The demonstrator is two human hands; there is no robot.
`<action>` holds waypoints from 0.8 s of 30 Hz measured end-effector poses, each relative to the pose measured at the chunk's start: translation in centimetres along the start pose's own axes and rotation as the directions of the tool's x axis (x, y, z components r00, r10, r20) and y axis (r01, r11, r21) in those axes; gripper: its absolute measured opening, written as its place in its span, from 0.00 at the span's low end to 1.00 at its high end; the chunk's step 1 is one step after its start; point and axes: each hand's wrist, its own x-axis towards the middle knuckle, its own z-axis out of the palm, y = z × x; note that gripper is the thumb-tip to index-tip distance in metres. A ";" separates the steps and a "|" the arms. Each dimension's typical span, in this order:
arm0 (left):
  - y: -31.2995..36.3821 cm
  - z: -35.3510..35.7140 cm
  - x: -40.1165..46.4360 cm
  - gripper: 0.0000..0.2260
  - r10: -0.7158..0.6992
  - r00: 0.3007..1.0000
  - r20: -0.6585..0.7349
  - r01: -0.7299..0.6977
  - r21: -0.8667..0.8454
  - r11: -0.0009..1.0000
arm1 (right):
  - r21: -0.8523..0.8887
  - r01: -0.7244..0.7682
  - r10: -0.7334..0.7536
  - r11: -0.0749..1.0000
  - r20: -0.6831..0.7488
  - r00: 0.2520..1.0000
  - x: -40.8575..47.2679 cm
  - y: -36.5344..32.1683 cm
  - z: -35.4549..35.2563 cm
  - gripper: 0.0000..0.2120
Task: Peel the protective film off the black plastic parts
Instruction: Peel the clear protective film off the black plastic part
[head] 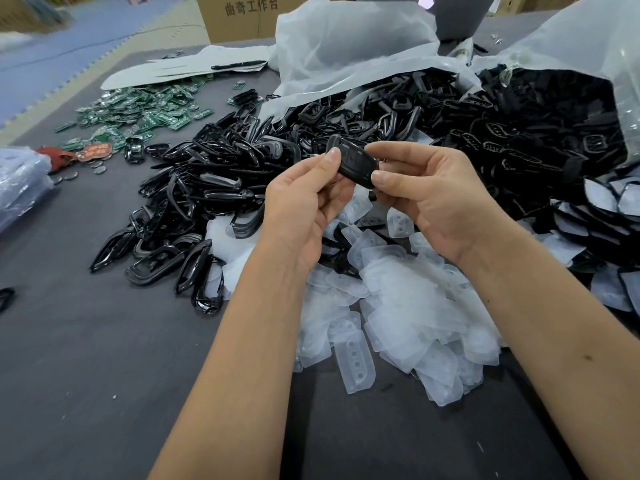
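A black plastic part [355, 161], shaped like a key-fob shell, is held up above the piles. My left hand [304, 202] pinches its left end with the thumb on top. My right hand [426, 199] pinches its right end, thumb at the lower corner. Whether film still covers the part cannot be made out. Below my hands lies a heap of peeled clear films [398, 306] with round holes. A big pile of black frames [214, 188] spreads to the left, and more black parts [519, 133] spill from a bag on the right.
Green circuit boards [138, 116] lie at the back left with coin cells near them. White plastic bags [346, 53] and a cardboard box [242, 15] stand behind. A pen [239, 65] rests on white sheets. The grey table [86, 375] stretches to the front left.
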 end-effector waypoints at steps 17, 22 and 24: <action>0.5 -0.6 0.1 0.11 -0.058 0.998 -0.005 0.057 -0.063 0.996 | 0.132 0.009 -0.028 0.991 0.143 0.989 -0.1 0.3 -0.2 0.21; 0.6 -0.6 0.2 0.11 -0.074 0.997 0.015 0.075 -0.078 0.994 | 0.051 0.094 -0.100 0.994 0.139 0.985 -0.2 0.4 -0.3 0.20; 0.6 -0.7 0.2 0.10 -0.080 0.996 0.033 0.082 -0.079 0.993 | 0.002 0.129 -0.128 0.992 0.149 0.981 -0.3 0.3 -0.4 0.19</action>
